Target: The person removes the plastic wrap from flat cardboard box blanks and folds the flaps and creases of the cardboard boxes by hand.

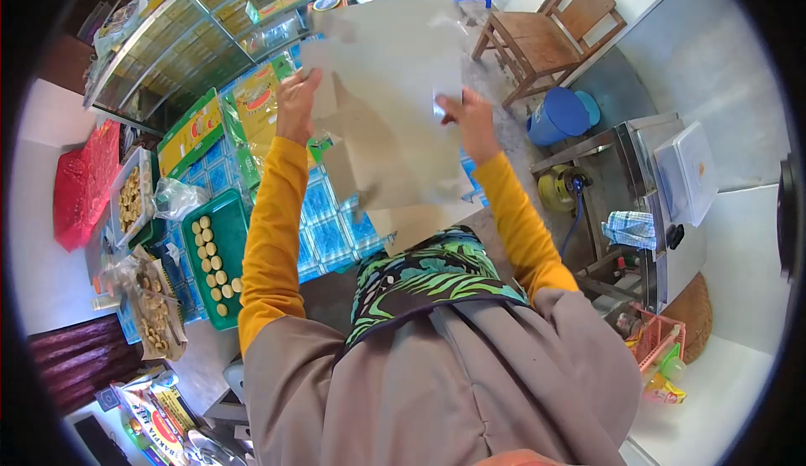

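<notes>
A large flat piece of grey-brown cardboard (395, 88) with flaps is held up over the blue tiled-pattern table cover (323, 227). My left hand (297, 105) grips its left edge, and my right hand (470, 122) pinches the right edge. The cardboard's outline is partly blurred. Left of it, green and yellow printed boxes (191, 134) lie on the table. Nearer to me, a green tray (238, 252) carries several round pale pastries (207, 250).
Glass display case (227, 25) at the back left; white tray of small items (130, 201) at far left. On the right stand a wooden chair (546, 38), a blue bucket (558, 117), a green gas cylinder (558, 189) and a metal-framed table (634, 159).
</notes>
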Action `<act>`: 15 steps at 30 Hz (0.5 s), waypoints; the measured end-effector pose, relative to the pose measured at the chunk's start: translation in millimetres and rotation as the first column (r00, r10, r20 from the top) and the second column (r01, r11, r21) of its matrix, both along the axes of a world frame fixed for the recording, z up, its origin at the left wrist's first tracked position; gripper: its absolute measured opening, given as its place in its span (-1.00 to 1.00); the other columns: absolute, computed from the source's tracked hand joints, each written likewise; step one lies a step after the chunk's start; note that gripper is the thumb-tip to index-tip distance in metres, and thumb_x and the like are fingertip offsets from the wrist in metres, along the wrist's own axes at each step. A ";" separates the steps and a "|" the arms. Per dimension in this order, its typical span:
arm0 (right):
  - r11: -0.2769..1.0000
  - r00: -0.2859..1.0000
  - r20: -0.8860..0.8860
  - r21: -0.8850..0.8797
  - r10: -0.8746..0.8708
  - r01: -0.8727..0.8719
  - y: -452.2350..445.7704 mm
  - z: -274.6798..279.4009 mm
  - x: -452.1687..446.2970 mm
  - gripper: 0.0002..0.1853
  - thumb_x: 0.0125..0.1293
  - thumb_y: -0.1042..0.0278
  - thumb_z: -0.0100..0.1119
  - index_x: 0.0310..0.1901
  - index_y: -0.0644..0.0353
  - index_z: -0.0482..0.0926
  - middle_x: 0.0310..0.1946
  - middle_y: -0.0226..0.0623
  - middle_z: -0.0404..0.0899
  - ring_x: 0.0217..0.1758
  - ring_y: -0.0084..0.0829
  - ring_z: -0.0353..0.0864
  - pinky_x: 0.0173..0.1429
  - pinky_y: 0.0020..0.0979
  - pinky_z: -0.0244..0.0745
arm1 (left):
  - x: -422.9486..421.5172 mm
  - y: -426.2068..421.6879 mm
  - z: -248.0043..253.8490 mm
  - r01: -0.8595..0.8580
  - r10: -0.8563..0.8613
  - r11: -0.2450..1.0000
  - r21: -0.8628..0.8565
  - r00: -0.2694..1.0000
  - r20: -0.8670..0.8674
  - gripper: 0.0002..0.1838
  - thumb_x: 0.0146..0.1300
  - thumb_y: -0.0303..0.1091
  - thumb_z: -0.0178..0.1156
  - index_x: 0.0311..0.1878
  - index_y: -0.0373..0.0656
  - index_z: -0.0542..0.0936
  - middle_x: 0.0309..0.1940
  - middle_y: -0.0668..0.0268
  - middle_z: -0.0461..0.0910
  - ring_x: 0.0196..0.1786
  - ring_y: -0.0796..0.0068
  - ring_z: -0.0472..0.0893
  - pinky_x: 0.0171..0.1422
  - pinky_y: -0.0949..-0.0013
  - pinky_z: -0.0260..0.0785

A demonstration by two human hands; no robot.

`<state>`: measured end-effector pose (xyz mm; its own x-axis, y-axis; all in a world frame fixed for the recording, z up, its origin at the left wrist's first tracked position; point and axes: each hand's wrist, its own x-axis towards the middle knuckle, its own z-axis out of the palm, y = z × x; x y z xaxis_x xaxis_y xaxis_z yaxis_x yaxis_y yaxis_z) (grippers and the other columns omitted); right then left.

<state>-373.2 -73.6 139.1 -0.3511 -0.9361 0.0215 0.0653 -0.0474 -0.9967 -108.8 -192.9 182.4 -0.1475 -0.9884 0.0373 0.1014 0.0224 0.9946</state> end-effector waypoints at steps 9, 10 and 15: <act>0.600 0.487 -0.369 0.615 0.792 -0.511 -154.0 -12.5 -36.0 -0.62 -0.13 0.40 0.47 -0.23 0.32 0.60 -0.50 -0.34 0.54 -0.55 -0.44 0.50 -0.43 -0.39 0.45 | 7.2 142.7 -102.8 0.430 -0.466 0.533 0.729 0.868 -0.172 -0.64 0.37 -0.08 0.10 -0.05 -0.22 0.51 -0.23 0.13 0.63 -0.18 0.21 0.69 -0.14 0.14 0.61; 0.582 0.473 -0.357 0.626 0.806 -0.519 -157.1 -24.2 -25.2 -0.62 -0.13 0.40 0.47 -0.23 0.32 0.60 -0.50 -0.34 0.54 -0.55 -0.44 0.50 -0.43 -0.39 0.45 | 0.4 160.1 -99.0 0.536 -0.681 0.500 0.680 0.729 -0.074 -0.59 0.42 -0.02 0.03 -0.16 -0.24 0.58 -0.38 0.13 0.65 -0.27 0.21 0.71 -0.22 0.19 0.61; 0.569 -0.022 -0.666 0.653 0.745 -0.500 -166.7 -88.6 20.6 -0.34 -0.26 0.37 0.50 0.05 0.13 0.60 -0.12 -0.10 0.64 -0.08 -0.13 0.64 -0.01 -0.21 0.53 | -37.7 142.7 -119.5 0.438 -0.352 0.892 0.110 0.523 0.776 -0.71 0.33 -0.15 0.08 -0.02 -0.06 0.63 -0.15 0.09 0.68 -0.05 0.03 0.66 0.03 -0.01 0.52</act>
